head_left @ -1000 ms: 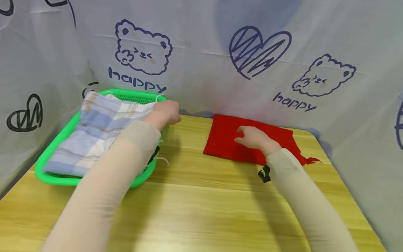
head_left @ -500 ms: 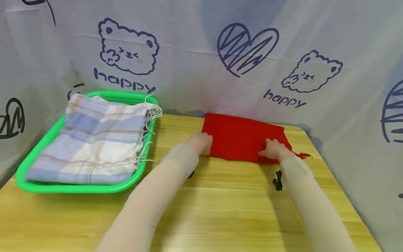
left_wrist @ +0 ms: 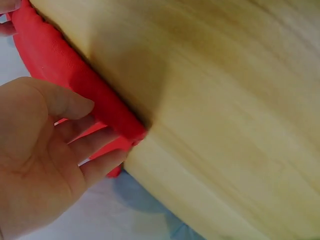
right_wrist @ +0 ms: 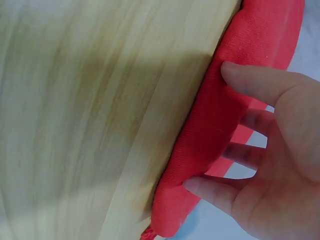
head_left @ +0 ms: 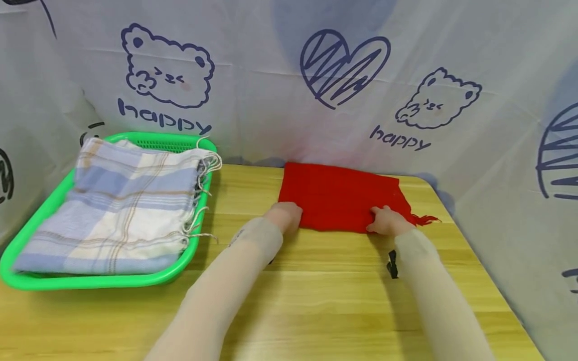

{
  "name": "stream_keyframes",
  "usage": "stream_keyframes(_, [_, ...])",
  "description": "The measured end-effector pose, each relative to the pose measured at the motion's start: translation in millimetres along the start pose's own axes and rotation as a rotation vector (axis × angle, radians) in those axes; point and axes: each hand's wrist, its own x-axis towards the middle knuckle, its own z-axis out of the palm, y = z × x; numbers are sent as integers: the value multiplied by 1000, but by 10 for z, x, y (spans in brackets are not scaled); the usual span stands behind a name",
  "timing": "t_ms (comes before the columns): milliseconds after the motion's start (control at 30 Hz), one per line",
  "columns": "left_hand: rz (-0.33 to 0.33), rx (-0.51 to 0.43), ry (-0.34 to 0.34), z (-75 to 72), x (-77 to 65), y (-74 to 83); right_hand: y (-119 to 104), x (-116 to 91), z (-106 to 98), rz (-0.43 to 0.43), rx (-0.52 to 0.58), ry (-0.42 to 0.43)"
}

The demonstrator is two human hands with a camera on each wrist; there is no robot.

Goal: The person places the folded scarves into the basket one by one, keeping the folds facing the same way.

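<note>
A folded red scarf [head_left: 336, 195] with a fringe at its right end lies flat at the back of the wooden table. My left hand [head_left: 285, 215] is at its near left corner; in the left wrist view its thumb and loosely bent fingers [left_wrist: 102, 140] touch the cloth. Toward the right end, my right hand [head_left: 386, 220] rests on the front part of the scarf. In the right wrist view the thumb [right_wrist: 250, 80] and fingers are spread, with tips against the red cloth. Neither hand visibly pinches it.
To the left stands a green plastic basket [head_left: 90, 282] with a folded blue-and-white plaid scarf [head_left: 131, 205] in it, its fringe hanging over the right rim. A white curtain [head_left: 253, 110] with drawn bears and hearts hangs behind the table [head_left: 289, 296] and at both sides.
My left hand has come from beside the basket to the red scarf's left corner. The right hand has moved onto the scarf's front right. The head view has shifted rightward.
</note>
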Motion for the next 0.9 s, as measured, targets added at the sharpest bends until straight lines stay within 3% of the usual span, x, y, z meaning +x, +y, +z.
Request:
stream_keyframes(167, [7,4,-47,-75,-22,-5,-60,-26,-23,-50,-29,0])
stream_keyframes(400, [-13,-87,-106,-115,-89,-38,-196,-68,-76,-127,-51,-24])
stream_keyframes(700, [-41,-221,-233,-92,-168,-61,-348,-124,-114,-100,-5,-124])
stream_keyframes(900, [-79,-302,-350,-23,-179,-84,-423,-122,-108,-114,-39,-135])
